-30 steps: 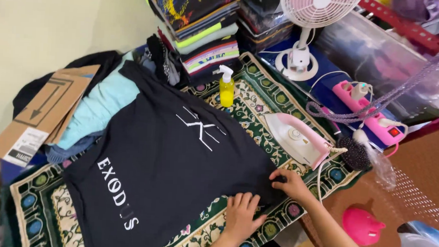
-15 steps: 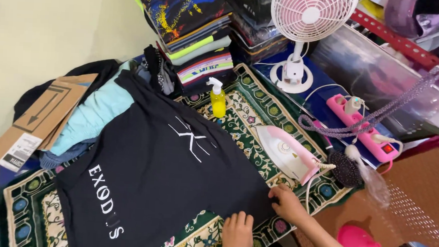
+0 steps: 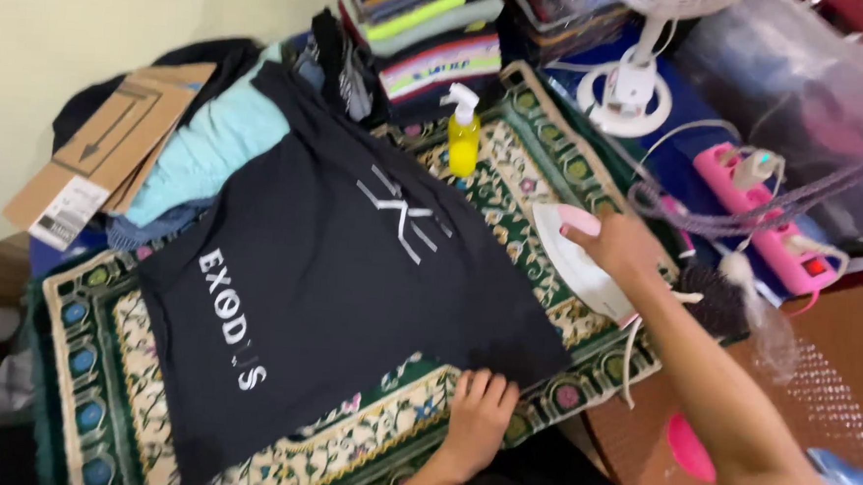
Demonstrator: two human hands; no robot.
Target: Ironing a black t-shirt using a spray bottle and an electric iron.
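A black T-shirt with white printing lay spread flat across a green and cream patterned mat, its hem toward the person and its collar end toward the stacks of folded clothes beyond the mat's far edge. The left hand rested palm down at the shirt's near hem, fingers together and flat, pressing the cloth against the mat. The right hand was closed around the handle of a pink and white clothes iron, which sat on the mat just beside the shirt's right edge.

The shirt looked like thin, soft knit, light and limp, likely to wrinkle or slide on the mat if tugged; a flat palm on the hem or a pinch at a seam would probably hold it best. The iron seemed rigid and heavier, with a hot soleplate, so the top handle was the sensible grip.

A yellow spray bottle stood on the mat past the shirt's collar end. A pink power strip and a white fan base lay beyond the mat's right side, and flattened cardboard lay off its left.
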